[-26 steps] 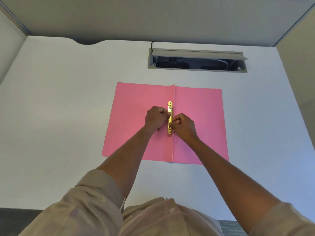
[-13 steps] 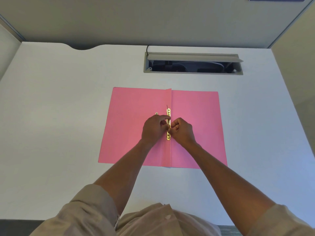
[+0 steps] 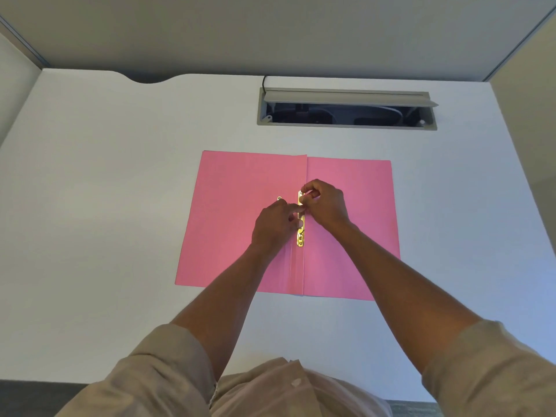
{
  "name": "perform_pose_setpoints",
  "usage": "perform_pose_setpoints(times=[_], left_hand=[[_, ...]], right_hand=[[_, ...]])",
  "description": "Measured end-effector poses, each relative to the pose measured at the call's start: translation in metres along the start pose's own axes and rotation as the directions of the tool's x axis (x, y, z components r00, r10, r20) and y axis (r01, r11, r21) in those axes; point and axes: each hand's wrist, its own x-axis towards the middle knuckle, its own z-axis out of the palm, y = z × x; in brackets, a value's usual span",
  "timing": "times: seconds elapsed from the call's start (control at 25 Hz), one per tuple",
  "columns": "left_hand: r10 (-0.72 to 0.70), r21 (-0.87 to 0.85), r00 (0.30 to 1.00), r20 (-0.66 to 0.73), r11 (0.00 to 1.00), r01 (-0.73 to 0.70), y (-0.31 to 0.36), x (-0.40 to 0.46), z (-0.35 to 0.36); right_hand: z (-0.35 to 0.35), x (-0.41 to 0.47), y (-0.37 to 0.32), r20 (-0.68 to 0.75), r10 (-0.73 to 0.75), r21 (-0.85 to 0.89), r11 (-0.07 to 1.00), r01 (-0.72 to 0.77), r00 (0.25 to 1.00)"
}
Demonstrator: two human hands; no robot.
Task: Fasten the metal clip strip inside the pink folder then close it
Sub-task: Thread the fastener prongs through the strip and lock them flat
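A pink folder (image 3: 240, 224) lies open and flat on the white desk. A gold metal clip strip (image 3: 300, 239) runs along its centre fold. My left hand (image 3: 275, 227) presses fingertips on the middle of the strip from the left. My right hand (image 3: 325, 204) pinches the strip's upper end from the right, fingers curled over it. Just left of the strip's top, a small metal piece (image 3: 279, 198) rests on the left leaf. Both hands hide the strip's middle and top.
The white desk (image 3: 105, 206) is bounded by grey partition walls at the back and sides. A grey cable tray opening (image 3: 346, 108) with its lid up sits behind the folder. The desk's near edge is close to my body.
My right hand has moved up from the middle of the strip to its upper end. My left hand stays on the middle, fingers now extended onto the strip. The folder has not shifted.
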Motion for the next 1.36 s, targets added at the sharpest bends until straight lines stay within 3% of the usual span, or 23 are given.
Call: perform_pose_setpoints(times=[0.44, 0.76, 1.0, 1.16, 1.36], left_hand=[[0.063, 0.084, 0.998, 0.006, 0.994, -0.063, 0.000, 0.001, 0.000], [0.097, 0.177, 0.993, 0.071, 0.978, -0.108, 0.000, 0.006, -0.002], [0.126, 0.236, 0.987, 0.098, 0.961, -0.146, 0.001, 0.007, -0.003], [0.137, 0.240, 0.985, 0.106, 0.958, -0.159, 0.000, 0.007, -0.004], [0.134, 0.222, 0.986, 0.103, 0.963, -0.154, 0.001, 0.005, -0.006]], right_hand=[[-0.009, 0.025, 0.004, 0.073, -0.139, -0.167, 0.974, 0.150, 0.988], [-0.006, 0.034, 0.003, 0.168, -0.259, -0.386, 0.871, 0.305, 0.951], [-0.006, 0.041, 0.000, 0.216, -0.286, -0.408, 0.842, 0.353, 0.933], [-0.009, 0.051, -0.006, 0.252, -0.236, -0.354, 0.880, 0.316, 0.939], [-0.013, 0.059, -0.011, 0.231, -0.032, -0.200, 0.977, 0.079, 0.972]])
